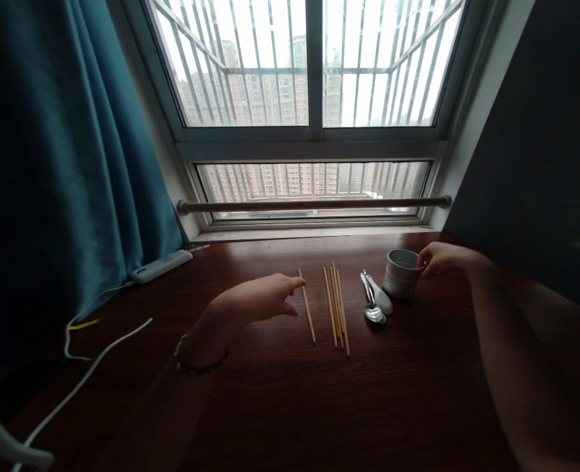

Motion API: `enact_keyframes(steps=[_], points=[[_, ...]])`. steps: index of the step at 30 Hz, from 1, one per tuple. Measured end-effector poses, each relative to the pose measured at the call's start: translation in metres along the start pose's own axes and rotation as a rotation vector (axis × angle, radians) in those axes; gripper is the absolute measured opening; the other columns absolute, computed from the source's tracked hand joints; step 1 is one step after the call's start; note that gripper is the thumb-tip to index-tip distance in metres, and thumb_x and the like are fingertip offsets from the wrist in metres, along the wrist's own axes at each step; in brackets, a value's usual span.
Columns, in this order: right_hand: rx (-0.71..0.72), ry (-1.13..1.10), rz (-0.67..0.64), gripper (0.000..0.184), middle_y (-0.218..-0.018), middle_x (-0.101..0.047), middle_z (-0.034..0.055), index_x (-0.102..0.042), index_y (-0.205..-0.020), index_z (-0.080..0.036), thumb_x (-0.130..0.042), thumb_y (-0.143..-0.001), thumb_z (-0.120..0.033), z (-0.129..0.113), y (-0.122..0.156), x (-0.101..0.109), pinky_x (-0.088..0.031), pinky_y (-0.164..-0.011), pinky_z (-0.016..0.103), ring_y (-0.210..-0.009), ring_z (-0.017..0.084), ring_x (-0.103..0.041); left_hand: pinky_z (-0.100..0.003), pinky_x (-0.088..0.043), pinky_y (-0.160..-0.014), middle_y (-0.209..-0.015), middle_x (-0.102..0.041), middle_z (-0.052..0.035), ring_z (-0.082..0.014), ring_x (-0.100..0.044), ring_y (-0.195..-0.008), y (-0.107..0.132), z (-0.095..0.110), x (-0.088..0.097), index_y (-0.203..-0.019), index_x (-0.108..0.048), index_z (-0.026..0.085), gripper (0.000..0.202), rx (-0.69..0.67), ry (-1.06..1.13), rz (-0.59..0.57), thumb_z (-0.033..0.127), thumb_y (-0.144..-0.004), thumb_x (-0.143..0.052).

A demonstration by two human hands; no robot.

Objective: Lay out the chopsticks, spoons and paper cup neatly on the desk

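My left hand [265,298] hovers at the left side of a single wooden chopstick [308,309], thumb and fingers apart with nothing between them. To the right of that chopstick lies a loose bundle of several wooden chopsticks [336,308], side by side on the table. Beyond them rest metal spoons [372,308] and a white spoon [381,298], close together. A grey cylindrical cup [402,274] stands upright just behind the spoons. My right hand [440,257] pinches the cup's right rim with its fingers; the cup's inside is mostly hidden.
All of this lies on a dark reddish wooden table [290,406]. A white power strip [162,265] sits at the back left beside a blue curtain [117,151]. White cables [88,377] run along the left side. A barred window [314,98] and a horizontal rail [314,205] are behind.
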State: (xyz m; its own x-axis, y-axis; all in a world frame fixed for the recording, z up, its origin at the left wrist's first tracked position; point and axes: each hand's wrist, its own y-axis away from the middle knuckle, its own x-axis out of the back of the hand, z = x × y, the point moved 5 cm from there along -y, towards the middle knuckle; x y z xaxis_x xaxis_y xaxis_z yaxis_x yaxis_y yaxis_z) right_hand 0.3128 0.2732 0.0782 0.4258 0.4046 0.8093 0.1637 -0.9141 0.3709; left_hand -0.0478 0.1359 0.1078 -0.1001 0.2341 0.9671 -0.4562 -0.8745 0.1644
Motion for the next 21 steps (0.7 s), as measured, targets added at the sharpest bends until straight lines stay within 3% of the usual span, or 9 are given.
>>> enact_keyframes(steps=[10, 14, 17, 19, 21], points=[[-0.060, 0.086, 0.074, 0.041, -0.081, -0.065, 0.0080, -0.059, -0.104, -0.009, -0.065, -0.064, -0.013, -0.017, 0.025, 0.007, -0.046, -0.055, 0.020, -0.072, 0.017, -0.062, -0.026, -0.046, -0.079, -0.112, -0.061, -0.0099, -0.0226, -0.059, -0.097, 0.004, 0.001, -0.001, -0.130, -0.043, 0.017, 0.058, 0.001, -0.003, -0.008, 0.032, -0.077, -0.064], [-0.012, 0.127, 0.186, 0.040, -0.084, -0.065, 0.0087, -0.059, -0.106, -0.008, -0.064, -0.067, -0.015, -0.045, 0.048, 0.009, -0.048, -0.059, 0.022, -0.072, 0.017, -0.062, -0.027, -0.045, -0.081, -0.116, -0.059, -0.0107, -0.0236, -0.058, -0.101, 0.008, 0.007, 0.001, -0.131, -0.042, 0.018, 0.059, 0.008, -0.008, -0.006, 0.034, -0.078, -0.063], [0.225, 0.250, 0.235, 0.030, -0.082, -0.064, 0.0076, -0.063, -0.100, -0.010, -0.060, -0.071, -0.017, -0.091, 0.076, -0.010, -0.045, -0.059, 0.023, -0.071, 0.017, -0.061, -0.026, -0.045, -0.080, -0.116, -0.059, -0.0091, -0.0234, -0.058, -0.101, 0.013, 0.023, 0.000, -0.129, -0.044, 0.020, 0.060, -0.018, -0.002, -0.039, 0.033, -0.075, -0.066], [0.502, 0.269, 0.132, 0.024, -0.076, -0.064, 0.0043, -0.065, -0.095, -0.014, -0.060, -0.074, -0.024, -0.130, 0.100, -0.040, -0.043, -0.058, 0.022, -0.065, 0.014, -0.058, -0.024, -0.046, -0.076, -0.111, -0.062, -0.0073, -0.0215, -0.060, -0.095, 0.019, 0.041, -0.003, -0.127, -0.047, 0.022, 0.057, -0.096, 0.027, -0.110, 0.032, -0.075, -0.067], [0.744, 0.265, -0.081, 0.023, -0.073, -0.063, 0.0009, -0.064, -0.095, -0.017, -0.059, -0.075, -0.029, -0.161, 0.124, -0.077, -0.040, -0.056, 0.020, -0.061, 0.011, -0.055, -0.022, -0.046, -0.070, -0.102, -0.065, -0.0045, -0.0184, -0.062, -0.085, 0.026, 0.060, -0.006, -0.120, -0.053, 0.022, 0.048, -0.210, 0.083, -0.181, 0.031, -0.075, -0.067]])
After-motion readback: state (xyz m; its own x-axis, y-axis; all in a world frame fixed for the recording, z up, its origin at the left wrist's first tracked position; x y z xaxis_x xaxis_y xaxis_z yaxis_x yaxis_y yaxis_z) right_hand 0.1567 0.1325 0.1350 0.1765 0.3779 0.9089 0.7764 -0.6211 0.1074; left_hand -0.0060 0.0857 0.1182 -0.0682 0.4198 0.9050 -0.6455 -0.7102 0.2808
